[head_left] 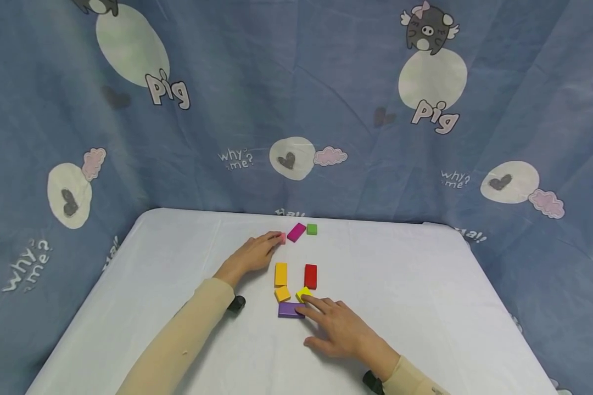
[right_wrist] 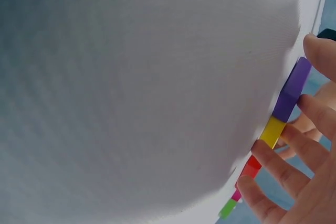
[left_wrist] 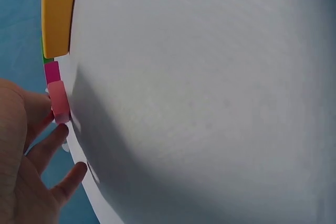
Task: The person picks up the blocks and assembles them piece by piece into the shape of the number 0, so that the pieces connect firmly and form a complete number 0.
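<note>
At the far side of the table, my left hand (head_left: 251,254) pinches a small pink block (left_wrist: 59,101) at its fingertips. Beside it, a magenta block (head_left: 296,232) lies slanted, and a green block (head_left: 312,229) is just to its right. My right hand (head_left: 340,331) is spread low over the near blocks. One fingertip touches the purple block (head_left: 289,310), another the yellow block (head_left: 303,294). A small orange block (head_left: 283,294) sits left of the yellow one. Behind these two stand a longer orange block (head_left: 280,275) on the left and a red block (head_left: 311,276) on the right.
The blocks lie on a white-covered table (head_left: 400,285). A blue printed curtain (head_left: 296,99) hangs behind its back edge and down the sides. Dark devices (head_left: 236,304) are strapped at the wrists.
</note>
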Action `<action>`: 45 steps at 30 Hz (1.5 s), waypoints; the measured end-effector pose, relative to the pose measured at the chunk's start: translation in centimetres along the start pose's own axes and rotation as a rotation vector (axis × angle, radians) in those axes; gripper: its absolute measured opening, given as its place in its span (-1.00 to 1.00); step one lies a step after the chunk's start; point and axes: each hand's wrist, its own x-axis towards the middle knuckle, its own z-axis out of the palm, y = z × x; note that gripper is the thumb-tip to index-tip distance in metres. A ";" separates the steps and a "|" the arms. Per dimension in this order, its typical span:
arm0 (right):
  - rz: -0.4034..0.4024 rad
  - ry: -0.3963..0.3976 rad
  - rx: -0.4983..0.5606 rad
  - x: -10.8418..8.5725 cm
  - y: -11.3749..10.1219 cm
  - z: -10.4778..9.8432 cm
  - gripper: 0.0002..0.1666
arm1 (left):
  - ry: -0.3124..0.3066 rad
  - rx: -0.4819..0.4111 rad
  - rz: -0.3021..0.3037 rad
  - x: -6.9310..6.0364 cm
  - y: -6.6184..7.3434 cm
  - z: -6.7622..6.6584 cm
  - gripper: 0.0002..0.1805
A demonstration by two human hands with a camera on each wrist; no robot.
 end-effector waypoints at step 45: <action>0.007 0.001 0.031 0.0 0.1 0.0 -0.23 | 0.202 -0.120 -0.102 1.3 0.4 0.3 -0.63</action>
